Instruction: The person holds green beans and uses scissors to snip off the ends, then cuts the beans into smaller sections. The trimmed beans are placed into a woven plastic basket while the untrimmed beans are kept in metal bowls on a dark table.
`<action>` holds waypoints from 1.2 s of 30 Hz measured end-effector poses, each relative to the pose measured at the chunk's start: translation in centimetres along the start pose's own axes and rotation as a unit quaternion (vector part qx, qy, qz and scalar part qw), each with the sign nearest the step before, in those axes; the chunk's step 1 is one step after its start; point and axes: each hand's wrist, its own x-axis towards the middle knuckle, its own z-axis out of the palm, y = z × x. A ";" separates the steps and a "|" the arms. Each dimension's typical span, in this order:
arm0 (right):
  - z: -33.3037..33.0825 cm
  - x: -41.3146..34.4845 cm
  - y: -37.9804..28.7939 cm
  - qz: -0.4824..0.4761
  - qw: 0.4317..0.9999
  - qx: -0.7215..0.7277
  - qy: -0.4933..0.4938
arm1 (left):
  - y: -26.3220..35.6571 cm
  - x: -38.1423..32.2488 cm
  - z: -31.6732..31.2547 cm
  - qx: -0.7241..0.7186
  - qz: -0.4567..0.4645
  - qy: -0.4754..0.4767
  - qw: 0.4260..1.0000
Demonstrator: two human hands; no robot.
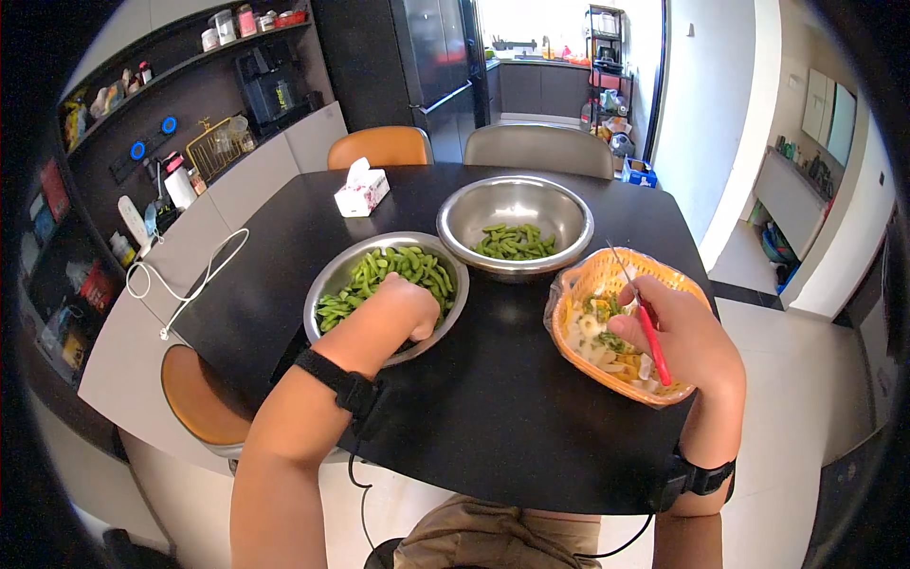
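My left hand (407,304) is down over a steel bowl (311,313) heaped with green edamame pods (416,269). Its fingers curl under, so their tips and anything between them are hidden. In my right hand (686,334) lies a red-handled cutting tool (648,334) with a thin pointed metal blade; whether it is scissors or a knife is unclear. That hand is above an orange plastic basket (579,363) lined with clear film, which holds pod trimmings and other food scraps (593,327). Behind the two hands stands a larger steel bowl (462,213) with fewer edamame pods (515,243) at its bottom.
Everything stands on a black table (483,427). A tissue box (362,192) sits near its far edge, before an orange chair (380,146) and a grey chair (538,151). At left, a white cable (188,299) trails over the sideboard. Another orange chair (195,395) is tucked in there.
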 end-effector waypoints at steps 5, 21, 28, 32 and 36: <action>-0.2 -0.2 0.3 0.000 1.000 0.008 0.011 | -2.1 0.6 0.8 -0.078 0.030 0.012 0.996; 0.0 0.1 0.1 0.009 1.000 -0.010 0.002 | -8.6 3.4 4.2 -0.308 0.098 0.287 0.902; 0.0 0.2 -0.1 0.011 1.000 -0.018 -0.004 | -8.9 2.7 3.5 -0.292 0.155 0.198 0.923; 0.1 0.3 0.0 0.014 0.999 -0.037 -0.002 | -7.7 1.0 2.1 -0.252 0.164 0.086 0.950; 0.2 0.4 0.1 0.008 0.999 -0.035 -0.005 | -6.1 0.5 2.6 -0.161 0.149 0.118 0.969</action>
